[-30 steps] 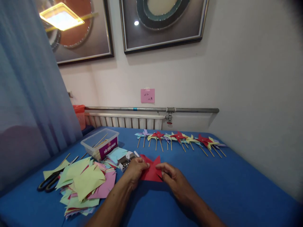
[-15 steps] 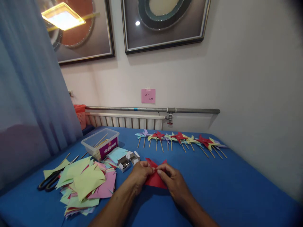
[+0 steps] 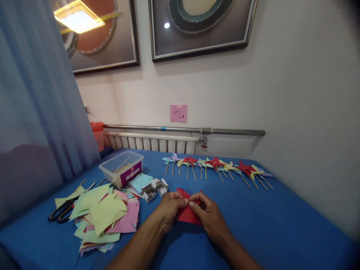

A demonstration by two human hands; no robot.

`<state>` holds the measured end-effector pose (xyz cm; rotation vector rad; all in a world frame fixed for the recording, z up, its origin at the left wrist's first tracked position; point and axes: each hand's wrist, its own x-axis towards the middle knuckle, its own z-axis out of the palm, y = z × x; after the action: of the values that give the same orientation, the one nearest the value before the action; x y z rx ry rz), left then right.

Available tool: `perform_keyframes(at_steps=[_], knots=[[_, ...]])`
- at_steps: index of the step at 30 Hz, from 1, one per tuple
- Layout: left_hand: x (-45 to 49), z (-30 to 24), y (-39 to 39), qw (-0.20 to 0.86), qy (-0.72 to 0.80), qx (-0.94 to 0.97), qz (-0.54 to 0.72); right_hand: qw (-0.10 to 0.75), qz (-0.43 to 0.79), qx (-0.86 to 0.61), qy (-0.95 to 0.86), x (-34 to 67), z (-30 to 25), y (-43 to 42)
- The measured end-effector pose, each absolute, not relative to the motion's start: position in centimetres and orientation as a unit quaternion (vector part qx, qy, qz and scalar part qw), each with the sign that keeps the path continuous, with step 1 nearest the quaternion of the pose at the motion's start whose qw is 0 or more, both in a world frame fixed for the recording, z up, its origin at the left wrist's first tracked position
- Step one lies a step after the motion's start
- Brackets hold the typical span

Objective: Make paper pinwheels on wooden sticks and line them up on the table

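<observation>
Fingertips (image 3: 183,202) of the left hand (image 3: 168,208) and the right hand (image 3: 209,215) meet over the middle of the red paper (image 3: 188,216), each hand closed in a pinch on it. The paper lies low on the cloth, directly between the two hands and under their tips. Neither hand is the nearer, since both are on it. It has no clear long axis. It spreads about as far sideways as forward, with one point showing beyond the fingers and a flat part showing on the near side, between the wrists. Whether a folded corner is caught in the pinch is too small to tell.

Just beyond the left hand and a little to its outer side sits the pin box (image 3: 150,193), open, near but not touching. Further out on that side lie the paper stack (image 3: 107,217), the scissors (image 3: 60,212) at its far edge, and the tub (image 3: 122,168) with sticks in it. Well beyond the right hand, a row of pinwheels (image 3: 216,164) lies across the far end of the table (image 3: 281,225), sticks pointing back toward the person.

The table is covered in blue cloth and stands against a pale wall. A radiator (image 3: 149,143) and a pipe (image 3: 230,131) run behind it, with a pink note (image 3: 178,113) and two framed pictures (image 3: 199,26) above. A curtain (image 3: 33,112) hangs far out past the left hand.
</observation>
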<state>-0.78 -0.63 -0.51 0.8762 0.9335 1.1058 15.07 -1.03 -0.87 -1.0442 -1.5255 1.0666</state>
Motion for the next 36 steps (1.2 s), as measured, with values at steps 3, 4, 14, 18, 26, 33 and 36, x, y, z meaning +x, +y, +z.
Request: perform_keyframes(at_steps=[3, 4, 14, 18, 26, 33, 36], knots=[[-0.7, -0.6, -0.6, 0.653, 0.429, 0.388, 0.489, 0.488, 0.426, -0.443, -0.62, 15.0, -0.9, -0.8], [-0.7, -0.6, -0.7, 0.647, 0.435, 0.391, 0.488, 0.488, 0.422, -0.452, -0.617, 14.9, -1.0, -0.8], [-0.5, -0.3, -0.7, 0.623, 0.446, 0.411, 0.493, 0.505, 0.414, -0.463, -0.599, 14.8, -1.9, -0.8], [-0.6, 0.1, -0.7, 0.623, 0.443, 0.392, 0.512, 0.545, 0.491, -0.414, -0.54, 14.7, -3.6, 0.1], [-0.4, -0.4, -0.4, 0.606, 0.452, 0.388, 0.527, 0.542, 0.569, -0.406, -0.467, 14.4, -5.1, 1.3], [-0.2, -0.6, -0.6, 0.603, 0.454, 0.395, 0.523, 0.534, 0.586, -0.407, -0.454, 13.5, -4.8, 0.4], [-0.2, -0.4, -0.7, 0.604, 0.458, 0.399, 0.516, 0.539, 0.573, -0.431, -0.443, 13.5, -5.0, 0.6]])
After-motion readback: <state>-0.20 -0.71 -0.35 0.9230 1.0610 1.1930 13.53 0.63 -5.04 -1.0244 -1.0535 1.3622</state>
